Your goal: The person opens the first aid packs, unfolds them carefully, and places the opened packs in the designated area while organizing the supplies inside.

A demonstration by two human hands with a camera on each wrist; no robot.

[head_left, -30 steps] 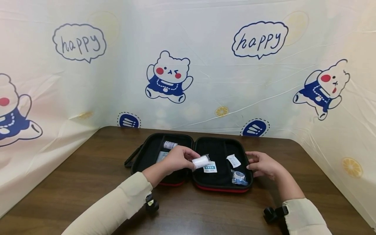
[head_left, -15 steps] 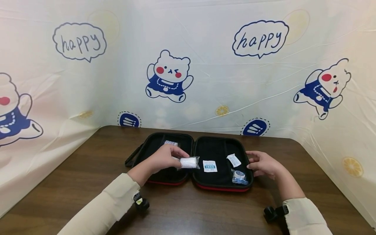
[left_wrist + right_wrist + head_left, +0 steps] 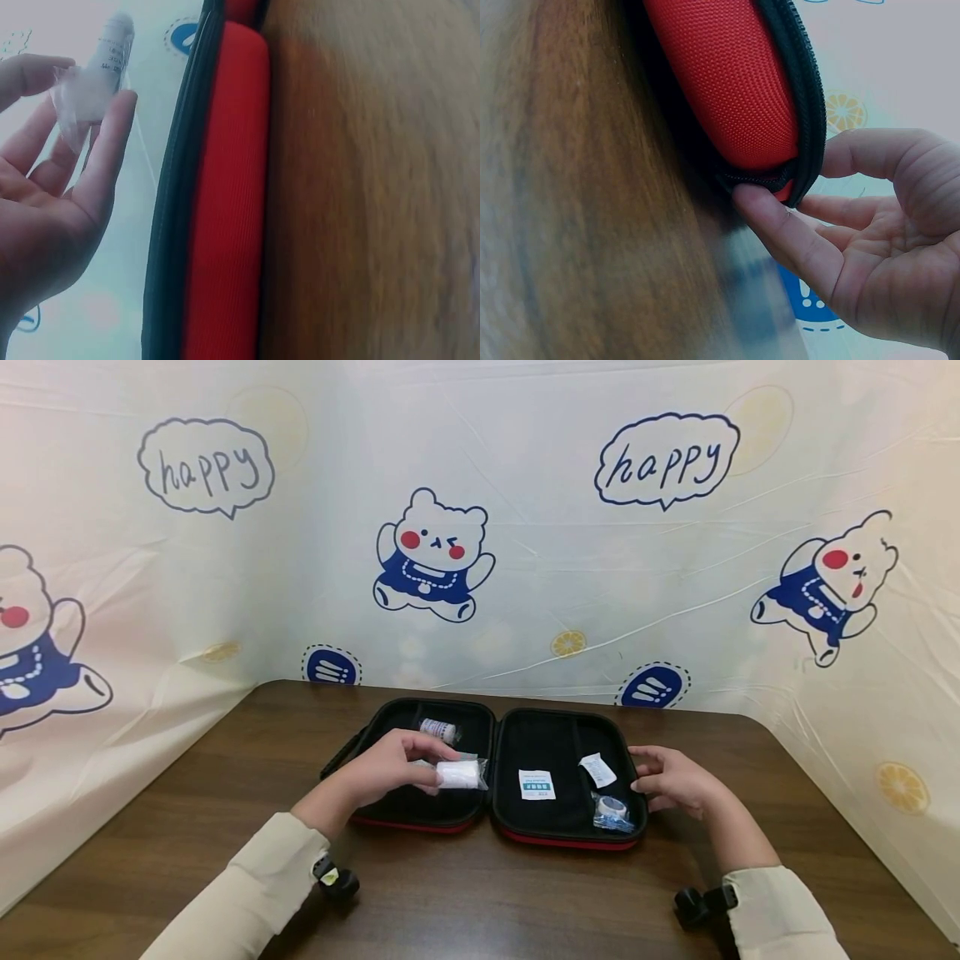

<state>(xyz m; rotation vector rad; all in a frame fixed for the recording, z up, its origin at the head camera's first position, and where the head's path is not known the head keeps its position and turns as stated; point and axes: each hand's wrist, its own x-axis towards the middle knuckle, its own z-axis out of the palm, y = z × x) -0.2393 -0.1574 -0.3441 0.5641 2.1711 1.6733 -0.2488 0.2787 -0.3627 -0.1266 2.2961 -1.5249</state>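
Observation:
A white rolled bandage in clear wrap [image 3: 459, 774] is pinched between the thumb and fingers of my left hand [image 3: 386, 770]. It hangs over the left half of an open black zip case with a red outer shell [image 3: 537, 739]. Dark print shows on the wrapped bandage [image 3: 105, 67] in the left wrist view. My right hand [image 3: 675, 779] holds the case's right side. Up close, in the right wrist view, its fingers [image 3: 780, 232] are bent round the zippered corner, against the edge of the red shell [image 3: 731, 90].
A second wrapped roll with printing [image 3: 438, 730] lies in the case's left half, behind my left hand. The right half holds a white and teal packet [image 3: 536, 785], a small white packet [image 3: 597, 770] and a white tape roll in blue wrap [image 3: 612, 811]. Underneath is a brown wooden table [image 3: 480, 893].
My left hand has carried the wrapped bandage leftward, from the case's right half across the hinge to over the left half. The right hand stays at the case's side.

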